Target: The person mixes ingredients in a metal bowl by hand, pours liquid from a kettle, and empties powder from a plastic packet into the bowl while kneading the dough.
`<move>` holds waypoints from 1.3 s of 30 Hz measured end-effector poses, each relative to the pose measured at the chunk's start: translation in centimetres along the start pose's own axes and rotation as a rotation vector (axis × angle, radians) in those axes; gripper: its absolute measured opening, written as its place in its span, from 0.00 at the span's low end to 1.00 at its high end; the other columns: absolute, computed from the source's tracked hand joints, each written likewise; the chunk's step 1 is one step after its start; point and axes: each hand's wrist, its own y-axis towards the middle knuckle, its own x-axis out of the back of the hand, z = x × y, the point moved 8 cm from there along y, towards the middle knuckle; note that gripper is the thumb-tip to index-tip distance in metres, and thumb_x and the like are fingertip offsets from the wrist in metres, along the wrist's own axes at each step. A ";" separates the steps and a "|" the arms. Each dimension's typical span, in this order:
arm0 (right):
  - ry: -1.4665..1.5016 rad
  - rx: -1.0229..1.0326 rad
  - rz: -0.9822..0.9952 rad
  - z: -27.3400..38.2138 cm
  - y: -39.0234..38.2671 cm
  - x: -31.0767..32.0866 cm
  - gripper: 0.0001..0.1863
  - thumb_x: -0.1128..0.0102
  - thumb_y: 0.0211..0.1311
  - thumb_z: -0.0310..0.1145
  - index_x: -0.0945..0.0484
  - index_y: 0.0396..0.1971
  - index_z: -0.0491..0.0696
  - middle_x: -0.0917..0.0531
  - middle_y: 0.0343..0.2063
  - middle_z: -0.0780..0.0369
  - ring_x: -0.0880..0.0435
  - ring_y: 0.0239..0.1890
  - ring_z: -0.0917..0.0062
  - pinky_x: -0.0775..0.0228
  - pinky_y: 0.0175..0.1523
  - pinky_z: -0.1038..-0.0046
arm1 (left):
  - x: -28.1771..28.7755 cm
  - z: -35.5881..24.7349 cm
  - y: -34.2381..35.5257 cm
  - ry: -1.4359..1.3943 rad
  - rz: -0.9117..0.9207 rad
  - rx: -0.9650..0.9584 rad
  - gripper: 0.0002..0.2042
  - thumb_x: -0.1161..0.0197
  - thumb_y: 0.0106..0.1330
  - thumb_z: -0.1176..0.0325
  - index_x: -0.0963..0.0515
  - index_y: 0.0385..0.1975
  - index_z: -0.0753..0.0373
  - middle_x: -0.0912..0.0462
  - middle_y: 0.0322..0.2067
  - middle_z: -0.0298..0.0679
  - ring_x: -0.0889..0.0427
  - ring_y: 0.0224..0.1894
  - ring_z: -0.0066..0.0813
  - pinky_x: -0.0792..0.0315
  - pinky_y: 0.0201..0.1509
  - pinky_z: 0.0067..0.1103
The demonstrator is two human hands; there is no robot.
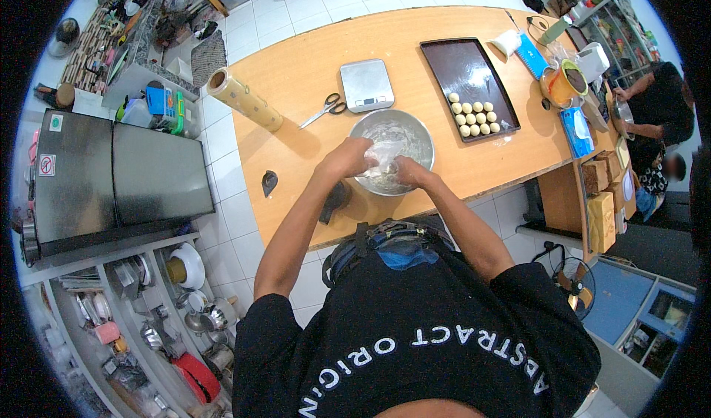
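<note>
A round metal mixing bowl [424,131] stands near the table's front edge, holding a white floury mixture [385,158]. Both of my hands are down in it. My left hand [352,158] reaches over the left rim, its fingers curled into the mixture. At the right side of the bowl my right hand [409,172] has its fingers bent into the same floury mass; the fingertips of both are partly hidden. Just beyond the bowl lies a kitchen scale [367,84] with nothing on its plate. Black-handled scissors [326,109] rest left of the scale.
A dark baking tray [463,62] to the right carries several pale dough balls [475,118] at its near end. A tall roll of wrap [248,101] stands at the left. A small dark object [269,183] lies near the left edge. At far right, another person [652,107] handles a bowl.
</note>
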 end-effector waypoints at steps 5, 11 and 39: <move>-0.054 0.032 -0.007 0.0 0.2 -0.2 0.16 0.44 0.42 0.27 0.26 0.34 0.38 0.23 0.35 0.45 0.23 0.40 0.57 0.31 0.42 0.63 | -0.2 -0.2 -0.5 -0.020 0.084 -0.029 0.34 0.30 0.40 0.58 0.33 0.48 0.68 0.27 0.44 0.55 0.28 0.48 0.45 0.33 0.50 0.30; -0.077 -0.009 0.044 -0.7 0.8 -0.9 0.15 0.44 0.42 0.27 0.24 0.34 0.39 0.22 0.34 0.47 0.22 0.39 0.59 0.30 0.42 0.64 | -0.7 0.5 -0.6 -0.076 0.159 0.021 0.36 0.28 0.37 0.65 0.35 0.50 0.64 0.32 0.50 0.48 0.34 0.53 0.42 0.37 0.55 0.28; -0.006 0.009 0.006 1.6 -0.6 0.5 0.16 0.48 0.42 0.24 0.29 0.35 0.36 0.24 0.34 0.44 0.24 0.40 0.55 0.33 0.42 0.64 | -0.3 1.8 0.7 -0.022 -0.147 -0.038 0.13 0.43 0.49 0.72 0.24 0.36 0.63 0.23 0.33 0.52 0.24 0.39 0.48 0.32 0.43 0.34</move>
